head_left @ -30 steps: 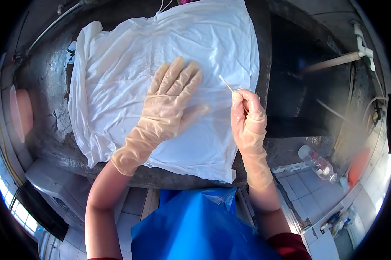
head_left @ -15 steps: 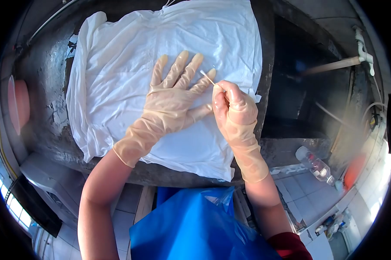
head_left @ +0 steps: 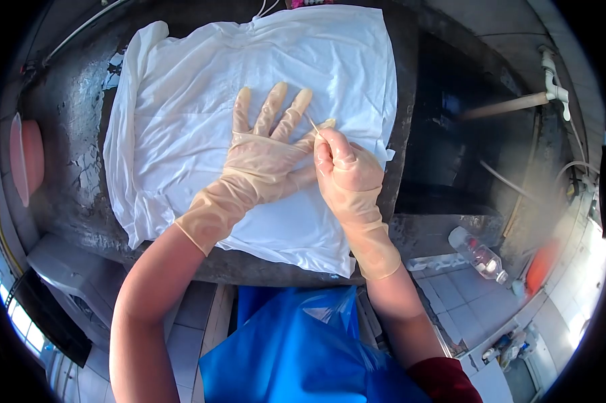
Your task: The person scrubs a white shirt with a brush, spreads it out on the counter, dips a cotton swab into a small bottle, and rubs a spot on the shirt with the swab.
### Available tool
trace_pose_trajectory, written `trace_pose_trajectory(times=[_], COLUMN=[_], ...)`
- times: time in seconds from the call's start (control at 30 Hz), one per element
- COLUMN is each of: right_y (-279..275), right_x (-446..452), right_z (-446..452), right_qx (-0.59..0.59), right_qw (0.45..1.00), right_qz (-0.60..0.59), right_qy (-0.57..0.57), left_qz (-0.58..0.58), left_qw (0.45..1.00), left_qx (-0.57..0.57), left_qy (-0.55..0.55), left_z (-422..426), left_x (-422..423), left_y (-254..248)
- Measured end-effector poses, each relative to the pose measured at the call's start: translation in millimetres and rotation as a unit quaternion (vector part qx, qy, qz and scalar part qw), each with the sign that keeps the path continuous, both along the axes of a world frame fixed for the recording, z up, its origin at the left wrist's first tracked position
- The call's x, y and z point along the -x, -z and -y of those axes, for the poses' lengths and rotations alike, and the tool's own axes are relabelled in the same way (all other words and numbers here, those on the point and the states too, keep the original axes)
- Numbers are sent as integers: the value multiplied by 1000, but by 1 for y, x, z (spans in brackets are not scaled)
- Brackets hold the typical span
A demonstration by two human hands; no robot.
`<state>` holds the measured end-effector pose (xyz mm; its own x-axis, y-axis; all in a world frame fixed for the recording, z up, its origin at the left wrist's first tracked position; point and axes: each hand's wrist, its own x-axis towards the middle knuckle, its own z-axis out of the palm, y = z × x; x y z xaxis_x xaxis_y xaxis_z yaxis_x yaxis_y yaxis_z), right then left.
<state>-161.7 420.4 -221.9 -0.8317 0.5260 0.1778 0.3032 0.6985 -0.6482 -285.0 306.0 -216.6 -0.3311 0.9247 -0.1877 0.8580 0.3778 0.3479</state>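
My left hand (head_left: 256, 161), in a cream latex glove, lies flat on the white cloth (head_left: 188, 87) with its fingers spread. Beside its index finger, my right hand (head_left: 350, 168), gloved the same way, pinches a thin cotton swab (head_left: 313, 125). The swab points up and to the left, over the gap between the left index and middle fingers. My right hand partly covers the left index finger and thumb. Wrinkles run across the cloth, which is spread over a dark worn slab.
To the right is a dark sink basin (head_left: 444, 127) with a white tap (head_left: 555, 87) and pipe. A plastic bottle (head_left: 477, 254) lies lower right. A pink basin (head_left: 27, 160) stands at the far left. A blue apron (head_left: 296, 349) covers my front.
My right hand has moved slightly left and down with the swab, now closer over the left index finger. The left hand stays spread on the cloth. The view has shifted a little.
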Motion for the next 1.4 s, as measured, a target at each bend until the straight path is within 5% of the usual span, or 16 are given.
trace_pose_trajectory(times=[1.1,1.17,1.3,1.4], right_y=[1,-6,-10,-6], right_x=[-4,3,-5,7], right_z=[5,2,3,2], right_qx=[23,35,95,51], right_qw=[999,999,993,999], right_qz=[14,21,60,4], right_qy=[46,31,34,19], left_qz=[4,-1,15,18], left_qw=[999,992,999,992], left_qx=[49,124,51,121], left_qy=[1,13,0,8], left_z=[-5,-8,-5,-8], left_x=[2,3,4,3], left_y=[-10,-16,-13,-17])
